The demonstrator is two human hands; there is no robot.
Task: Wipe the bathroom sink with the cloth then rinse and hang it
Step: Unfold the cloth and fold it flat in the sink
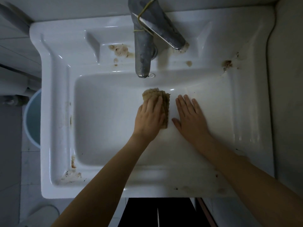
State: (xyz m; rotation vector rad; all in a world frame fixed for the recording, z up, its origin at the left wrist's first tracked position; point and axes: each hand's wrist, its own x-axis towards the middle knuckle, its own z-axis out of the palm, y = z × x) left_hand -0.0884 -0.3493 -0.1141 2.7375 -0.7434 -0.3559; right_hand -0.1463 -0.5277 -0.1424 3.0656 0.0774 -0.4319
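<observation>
The white sink [54, 112] is sitting in dim light, brown grime [121, 50] lying left of the faucet [142, 54]. Just your side of the faucet's spout, your left hand [148, 117] is pressing the tan cloth [166, 112] onto the basin, fingers straight and together. The folded cloth is lying lengthwise away from you, its edge showing right of those fingers. Further right of the faucet, your right hand [190, 117] is resting flat, fingers slightly apart, empty.

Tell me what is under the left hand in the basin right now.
A folded tan cloth, pressed flat on the sink basin by the left hand. Its far end and right edge show; the rest, and the basin surface beneath, is covered.
</observation>
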